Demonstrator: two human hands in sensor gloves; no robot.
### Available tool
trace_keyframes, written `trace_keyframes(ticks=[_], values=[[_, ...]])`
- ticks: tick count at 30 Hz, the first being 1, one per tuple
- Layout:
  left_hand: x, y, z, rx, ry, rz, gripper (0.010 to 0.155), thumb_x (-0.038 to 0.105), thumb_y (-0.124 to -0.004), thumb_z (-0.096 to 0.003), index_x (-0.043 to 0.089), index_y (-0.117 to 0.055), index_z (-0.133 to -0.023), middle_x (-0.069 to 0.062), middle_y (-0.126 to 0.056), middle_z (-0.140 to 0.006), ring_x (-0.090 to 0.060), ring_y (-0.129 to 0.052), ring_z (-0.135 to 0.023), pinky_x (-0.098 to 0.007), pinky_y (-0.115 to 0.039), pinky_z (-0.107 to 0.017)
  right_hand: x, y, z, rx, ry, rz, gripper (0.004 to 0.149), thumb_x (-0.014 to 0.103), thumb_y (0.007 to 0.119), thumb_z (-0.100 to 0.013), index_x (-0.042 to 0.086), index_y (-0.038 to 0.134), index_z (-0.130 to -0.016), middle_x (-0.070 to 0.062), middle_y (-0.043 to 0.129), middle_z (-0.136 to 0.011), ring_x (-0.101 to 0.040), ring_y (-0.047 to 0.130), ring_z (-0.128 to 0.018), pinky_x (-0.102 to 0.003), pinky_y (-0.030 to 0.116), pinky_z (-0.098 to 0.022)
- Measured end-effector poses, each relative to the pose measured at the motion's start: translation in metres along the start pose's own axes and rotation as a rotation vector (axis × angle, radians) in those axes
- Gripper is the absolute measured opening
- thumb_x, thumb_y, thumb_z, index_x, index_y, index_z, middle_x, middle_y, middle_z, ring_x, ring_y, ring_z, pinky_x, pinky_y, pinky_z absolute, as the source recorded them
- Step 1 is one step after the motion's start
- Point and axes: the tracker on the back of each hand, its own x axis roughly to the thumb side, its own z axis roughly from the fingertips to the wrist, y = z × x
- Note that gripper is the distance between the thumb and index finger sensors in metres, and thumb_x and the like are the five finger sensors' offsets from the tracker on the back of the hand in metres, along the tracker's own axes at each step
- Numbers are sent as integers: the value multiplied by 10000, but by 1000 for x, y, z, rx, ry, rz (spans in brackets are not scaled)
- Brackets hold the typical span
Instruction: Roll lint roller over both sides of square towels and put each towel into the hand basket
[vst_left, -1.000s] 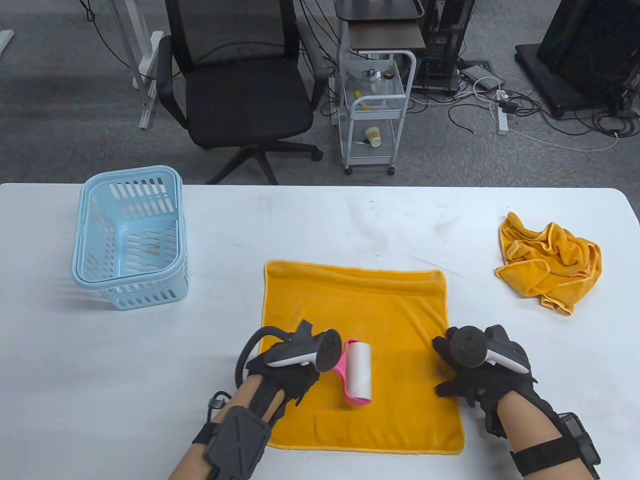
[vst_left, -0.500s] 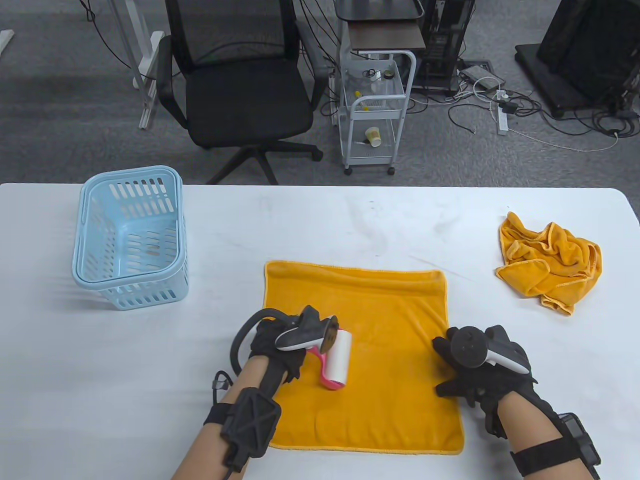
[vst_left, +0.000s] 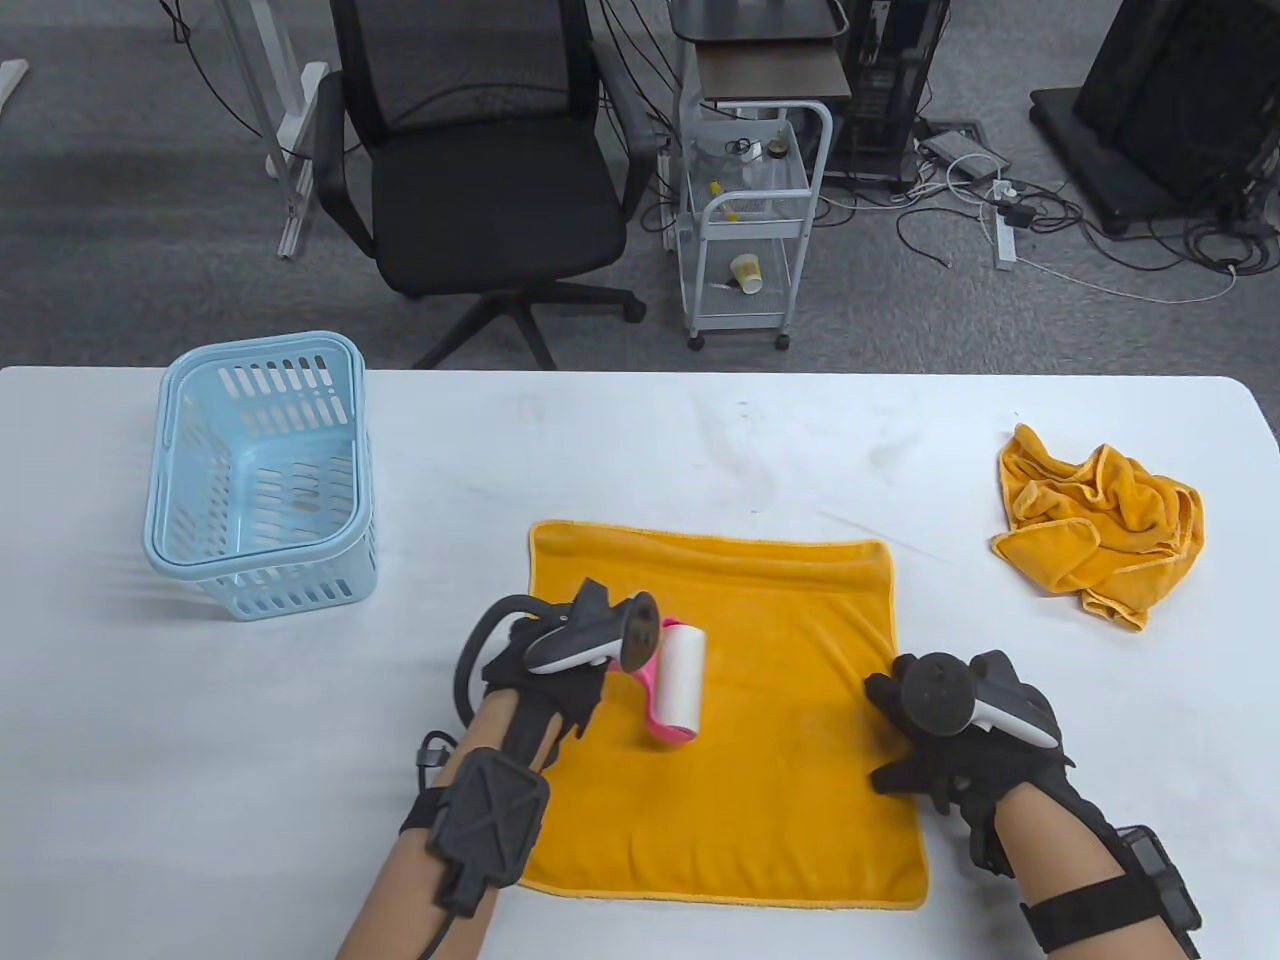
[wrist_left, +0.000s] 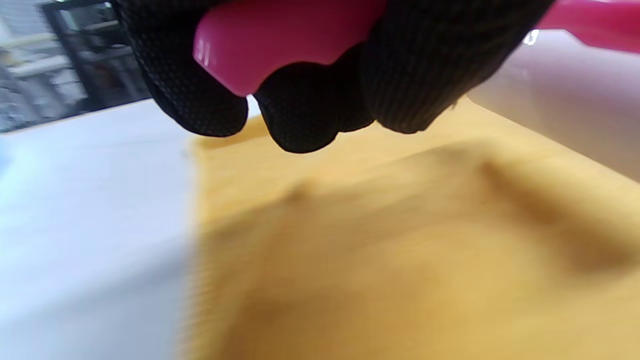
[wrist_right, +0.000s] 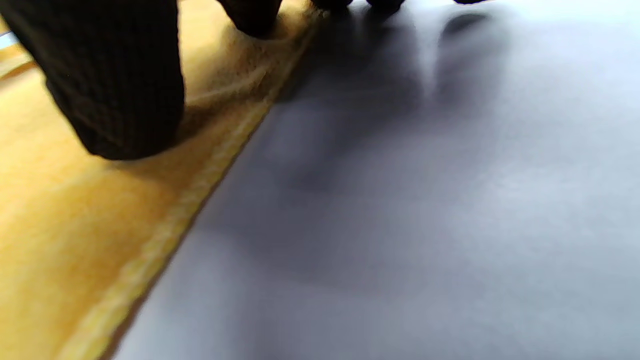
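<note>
An orange square towel (vst_left: 760, 640) lies flat on the white table (vst_left: 640, 450). My left hand (vst_left: 545, 665) grips the pink handle of a lint roller (vst_left: 678, 682), whose white roll lies on the towel's left part. In the left wrist view my fingers (wrist_left: 310, 115) curl round the pink handle (wrist_left: 270, 40) above the towel (wrist_left: 400, 250). My right hand (vst_left: 950, 730) presses flat on the towel's right edge; the right wrist view shows a fingertip (wrist_right: 120, 90) on the hem (wrist_right: 165, 235). A second orange towel (vst_left: 1100, 530) lies crumpled at the far right. The light blue basket (vst_left: 260, 470) stands at the left.
Behind the table's far edge stand a black office chair (vst_left: 480, 170) and a white wire cart (vst_left: 750, 220). Cables (vst_left: 1050, 220) lie on the grey floor. Bare table surface lies between the basket and the flat towel.
My left hand has moved the lint roller up and to the left across the towel, from near its lower middle toward its left part. The right hand has stayed in place.
</note>
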Motion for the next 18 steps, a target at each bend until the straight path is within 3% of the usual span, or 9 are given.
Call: trace_keyframes(ticks=[3,6,14,18], values=[[24,-5,-17,20,-34,-4,531,400,-837,-501,389,-572,-960,75,-760,-997,-216,-938,-812,-535,-828,-635,0,0,0,0,1,-4,964,565,905,-434,217,356,-1146,-182,241,-1170,-496,262,-1064,-735,410,-693],[20,-10,-25,21,23,-39,507,390,-829,-505,393,-585,-949,74,-769,-988,-232,-936,-807,-546,-811,-641,0,0,0,1,-1,-2,965,563,906,-435,214,357,-1147,-186,239,-1170,-498,264,-1063,-735,409,-694],[-70,-8,3,-29,422,-346,417,320,-840,-516,423,-668,-881,70,-780,-997,-264,-909,-864,-608,-737,-684,0,0,0,2,-2,3,964,563,906,-435,212,357,-1147,-188,240,-1170,-500,265,-1063,-735,411,-694],[-102,-11,21,-54,523,-341,422,315,-836,-519,419,-663,-890,61,-761,-1020,-279,-889,-892,-619,-723,-691,0,0,0,2,-2,5,964,563,905,-436,211,357,-1148,-188,242,-1170,-501,266,-1064,-735,411,-693]])
